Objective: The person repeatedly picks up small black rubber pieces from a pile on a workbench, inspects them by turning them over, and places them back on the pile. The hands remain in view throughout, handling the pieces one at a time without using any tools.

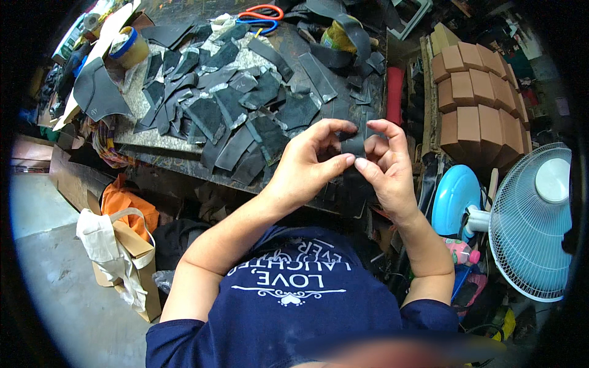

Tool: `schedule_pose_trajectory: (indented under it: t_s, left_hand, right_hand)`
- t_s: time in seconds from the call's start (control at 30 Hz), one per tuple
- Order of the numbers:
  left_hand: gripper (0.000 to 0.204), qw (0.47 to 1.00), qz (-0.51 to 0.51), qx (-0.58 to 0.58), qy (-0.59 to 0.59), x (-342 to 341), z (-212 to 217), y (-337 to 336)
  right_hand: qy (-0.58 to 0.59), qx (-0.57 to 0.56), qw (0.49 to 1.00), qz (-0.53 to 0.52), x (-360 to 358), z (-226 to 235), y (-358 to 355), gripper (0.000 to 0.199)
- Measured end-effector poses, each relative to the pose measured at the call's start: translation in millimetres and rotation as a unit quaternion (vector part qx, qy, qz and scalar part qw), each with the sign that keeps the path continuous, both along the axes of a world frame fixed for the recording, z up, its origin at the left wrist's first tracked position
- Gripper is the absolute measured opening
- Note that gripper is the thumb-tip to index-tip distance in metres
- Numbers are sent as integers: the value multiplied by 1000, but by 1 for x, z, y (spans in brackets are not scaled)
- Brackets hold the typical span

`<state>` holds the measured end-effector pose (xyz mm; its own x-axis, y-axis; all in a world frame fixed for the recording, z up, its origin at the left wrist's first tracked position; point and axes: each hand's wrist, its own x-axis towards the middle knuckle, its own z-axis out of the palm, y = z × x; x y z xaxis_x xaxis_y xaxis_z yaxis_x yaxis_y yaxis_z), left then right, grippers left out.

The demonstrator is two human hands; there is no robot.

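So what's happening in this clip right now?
A person at a cluttered workbench holds a small dark piece of material between both hands. The left hand and the right hand pinch it with fingertips. Many similar dark cut pieces cover the bench, with scissors at its far edge and a fan to the right.

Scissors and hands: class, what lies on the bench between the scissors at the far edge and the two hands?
In the head view, overlapping dark cut pieces cover the bench between the scissors and the left hand and right hand.
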<state>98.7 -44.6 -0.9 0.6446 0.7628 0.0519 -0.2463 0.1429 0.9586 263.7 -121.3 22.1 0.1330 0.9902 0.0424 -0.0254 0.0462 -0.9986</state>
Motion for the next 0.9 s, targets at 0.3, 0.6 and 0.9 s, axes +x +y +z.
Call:
schedule_pose_trajectory:
  t_s: [0.3, 0.6, 0.9]
  left_hand:
    - [37, 979, -85, -147, -117, -4, 4, 5]
    - [36, 997, -8, -12, -82, -5, 9, -4]
    - [40, 988, 153, 17, 2, -31, 8, 18]
  right_hand:
    - [173, -68, 983, 4, 5, 16, -2, 59]
    - [133, -78, 988, 4, 3, 13, 4, 67]
    - [149, -121, 973, 129, -2, 12, 11, 86]
